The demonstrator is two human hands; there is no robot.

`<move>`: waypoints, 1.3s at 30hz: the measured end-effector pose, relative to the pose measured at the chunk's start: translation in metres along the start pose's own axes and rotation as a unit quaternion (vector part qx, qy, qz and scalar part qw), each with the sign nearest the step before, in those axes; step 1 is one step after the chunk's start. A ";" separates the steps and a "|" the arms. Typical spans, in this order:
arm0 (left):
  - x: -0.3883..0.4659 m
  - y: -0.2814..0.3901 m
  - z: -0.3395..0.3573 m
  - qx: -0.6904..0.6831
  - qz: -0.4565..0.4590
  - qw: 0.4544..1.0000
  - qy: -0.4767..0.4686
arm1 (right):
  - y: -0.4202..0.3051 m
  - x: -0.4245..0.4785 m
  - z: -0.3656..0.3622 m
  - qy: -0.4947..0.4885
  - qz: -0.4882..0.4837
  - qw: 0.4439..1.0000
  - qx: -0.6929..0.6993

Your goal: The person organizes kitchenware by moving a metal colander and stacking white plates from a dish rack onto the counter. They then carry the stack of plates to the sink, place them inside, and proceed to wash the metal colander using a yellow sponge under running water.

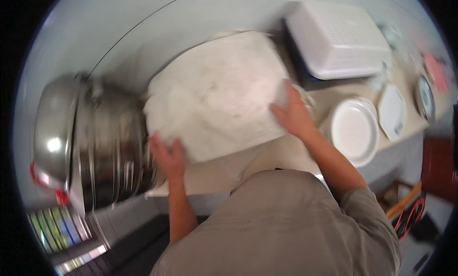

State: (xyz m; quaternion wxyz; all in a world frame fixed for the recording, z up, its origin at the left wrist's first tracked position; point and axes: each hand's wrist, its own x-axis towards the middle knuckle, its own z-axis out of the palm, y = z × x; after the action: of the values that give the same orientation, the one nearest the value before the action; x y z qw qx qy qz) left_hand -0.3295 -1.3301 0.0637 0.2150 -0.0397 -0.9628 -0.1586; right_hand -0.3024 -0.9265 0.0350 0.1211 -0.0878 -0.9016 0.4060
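Observation:
A broad, rounded-rectangular white sheet [214,97], apparently cloth, lies over something on the counter in front of me; what is beneath stays hidden. My left hand [169,156] is at its lower left corner, fingers spread, between the sheet and a tall stainless steel pot. At the sheet's right edge is my right hand [295,113], thumb and fingers apart. It seems to touch the edge, and I see nothing held in it. Motion blur softens both hands.
The stainless steel pot [114,143] with its domed lid [55,136] stands left. An upturned white plastic basket [343,43] sits back right. White plates [355,131], a white angular dish [391,112] and a patterned dish [425,98] line the right counter [325,95].

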 end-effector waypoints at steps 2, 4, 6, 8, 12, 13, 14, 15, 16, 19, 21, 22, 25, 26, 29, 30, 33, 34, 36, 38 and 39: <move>-0.019 -0.010 0.012 -0.088 -0.018 0.996 0.020 | -0.001 -0.006 0.000 -0.011 -0.009 1.000 0.021; -0.021 -0.009 0.010 -0.129 -0.039 0.990 0.043 | 0.003 -0.002 0.006 0.025 0.028 0.998 0.045; -0.019 -0.011 0.011 -0.130 -0.102 0.986 0.036 | 0.002 0.002 0.005 0.025 0.067 0.996 0.059; -0.023 -0.012 0.013 -0.133 -0.132 0.981 0.045 | 0.002 0.003 0.001 0.004 0.077 0.994 0.080; -0.006 -0.029 0.010 -0.146 -0.145 0.974 0.096 | 0.008 0.000 0.000 0.003 0.094 0.990 0.104; 0.002 -0.029 0.004 -0.150 -0.154 0.971 0.103 | 0.005 -0.001 0.000 0.004 0.088 0.992 0.089; 0.013 -0.029 0.000 -0.192 -0.202 0.954 0.112 | 0.002 -0.001 -0.001 0.005 0.083 0.994 0.073; 0.023 -0.020 -0.010 -0.124 -0.186 0.971 0.081 | 0.000 -0.002 -0.002 0.009 0.079 0.995 0.056; 0.031 -0.009 -0.022 -0.053 -0.168 0.983 0.051 | 0.003 -0.002 -0.001 0.013 0.078 0.996 0.048; 0.049 0.003 -0.033 0.046 -0.153 0.987 0.013 | 0.006 0.000 0.002 0.020 0.077 0.996 0.036; 0.055 -0.006 -0.025 0.060 -0.128 0.990 0.012 | 0.002 -0.002 -0.002 0.020 0.083 0.995 0.041; 0.056 -0.014 -0.020 0.040 -0.129 0.990 0.027 | 0.003 -0.002 -0.001 0.017 0.081 0.996 0.039; 0.068 -0.032 -0.017 -0.090 -0.185 0.978 0.033 | 0.017 0.001 0.005 0.021 0.075 0.996 0.030; 0.074 -0.038 -0.021 -0.175 -0.240 0.955 0.010 | 0.021 0.001 0.009 0.028 0.072 0.997 0.026; 0.085 -0.055 -0.029 -0.483 -0.322 0.812 -0.058 | 0.019 0.002 0.009 0.028 0.065 0.997 -0.007; 0.088 -0.051 -0.038 -0.510 -0.330 0.791 -0.075 | 0.017 0.001 0.007 0.025 0.065 0.997 -0.022; 0.088 -0.044 -0.053 -0.546 -0.333 0.762 -0.100 | 0.006 -0.004 -0.003 0.012 0.067 0.998 0.006; 0.088 -0.052 -0.054 -0.557 -0.330 0.757 -0.093 | 0.008 -0.003 0.000 0.010 0.065 0.998 0.011; 0.084 -0.049 -0.059 -0.604 -0.319 0.726 -0.079 | 0.014 0.000 0.004 0.008 0.064 0.998 0.020; 0.080 -0.038 -0.065 -0.630 -0.280 0.710 -0.144 | 0.014 -0.001 0.002 0.013 0.064 0.998 0.017; 0.078 -0.035 -0.067 -0.641 -0.258 0.701 -0.176 | 0.013 -0.001 0.001 0.016 0.064 0.998 0.017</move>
State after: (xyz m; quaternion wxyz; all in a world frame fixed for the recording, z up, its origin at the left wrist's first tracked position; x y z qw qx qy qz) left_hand -0.3777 -1.3841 0.1443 -0.0847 0.0554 -0.6218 -0.7766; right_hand -0.3005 -0.9190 0.0247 0.1106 -0.1499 -0.8851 0.4264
